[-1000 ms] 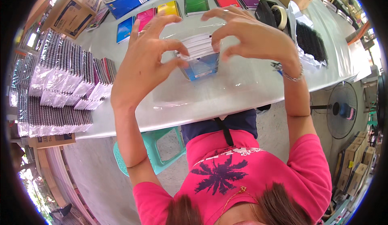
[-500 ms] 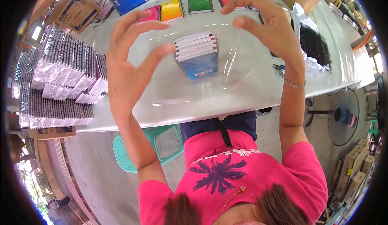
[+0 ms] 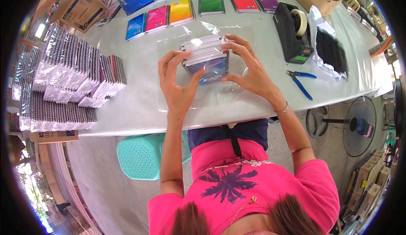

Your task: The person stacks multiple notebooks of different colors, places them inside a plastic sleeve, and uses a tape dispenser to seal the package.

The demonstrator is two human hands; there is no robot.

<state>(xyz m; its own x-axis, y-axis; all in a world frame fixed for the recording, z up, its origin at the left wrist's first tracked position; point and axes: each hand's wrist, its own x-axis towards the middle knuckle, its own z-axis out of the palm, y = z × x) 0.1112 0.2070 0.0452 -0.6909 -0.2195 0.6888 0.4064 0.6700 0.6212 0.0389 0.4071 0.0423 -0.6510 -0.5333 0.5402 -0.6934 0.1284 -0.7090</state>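
A stack of small notebooks (image 3: 204, 58), white page edges upward and a blue cover facing me, stands at the middle of the table. Clear plastic film (image 3: 210, 27) lies around it, its glossy edge showing behind. My left hand (image 3: 177, 80) is curved about the stack's left side, its thumb in front of the blue cover. On the opposite side my right hand (image 3: 253, 75) has its fingers along the top right edge and its thumb low at the front right corner. Both hands clasp the stack between them.
Behind stands a row of notebooks, with a green notebook (image 3: 211, 3) mid-row. To the right are a tape dispenser (image 3: 285, 34), blue-handled pliers (image 3: 301, 85) and black binding coils (image 3: 332, 51). Film-wrapped notebook piles (image 3: 63, 61) fill the left; a green stool (image 3: 139, 157) sits below the edge.
Both hands have come down and inward from being raised and spread above the table, and now touch the notebook stack. The tape dispenser and pliers have come into full view.
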